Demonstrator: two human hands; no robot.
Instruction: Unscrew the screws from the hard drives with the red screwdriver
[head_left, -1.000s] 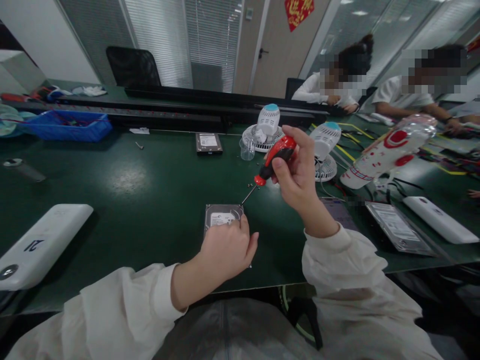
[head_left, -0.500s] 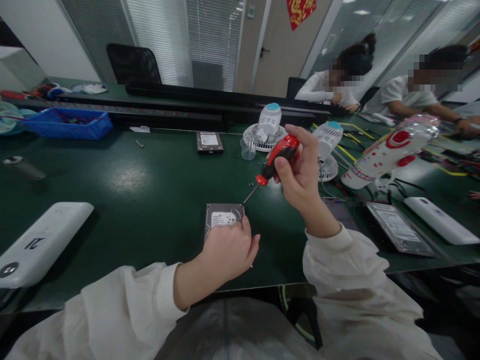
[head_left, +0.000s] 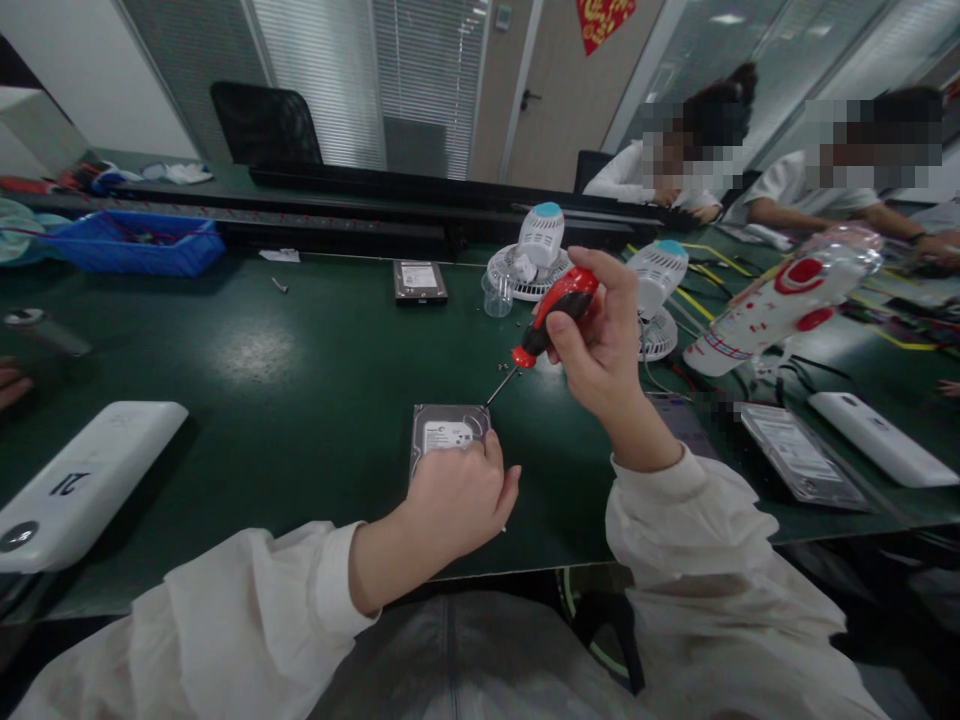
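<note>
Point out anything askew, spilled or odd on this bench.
Small metal pieces, probably screws, lie loose on the green bench beyond the hard drive, near the screwdriver; they look stray because a clear cup stands nearby. I see no spill.

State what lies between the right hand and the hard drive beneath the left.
The head view shows a red-and-black screwdriver spanning from the right hand to the far right corner of the hard drive.
</note>
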